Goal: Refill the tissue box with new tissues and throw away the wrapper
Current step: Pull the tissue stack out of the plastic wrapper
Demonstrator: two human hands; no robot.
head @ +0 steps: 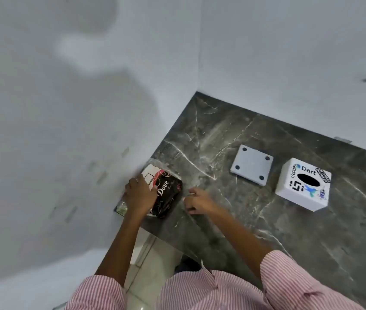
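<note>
A black, white and red tissue pack (166, 194) marked "Dove", in a clear plastic wrapper, lies at the left edge of the dark marble counter (267, 220). My left hand (139, 195) rests on the pack's left side and grips it. Just right of the pack, my right hand (197, 201) has its fingers curled; they seem to pinch the wrapper's clear edge, which is hard to make out. The white cube tissue box (303, 184), covered in stickers, stands at the right with its oval opening facing up. Its flat grey base plate (251, 164) lies apart, to the box's left.
White walls meet at the counter's far corner. The counter's left edge drops to a light tiled floor (148, 260) beneath my arms. Bare marble lies between the pack and the base plate.
</note>
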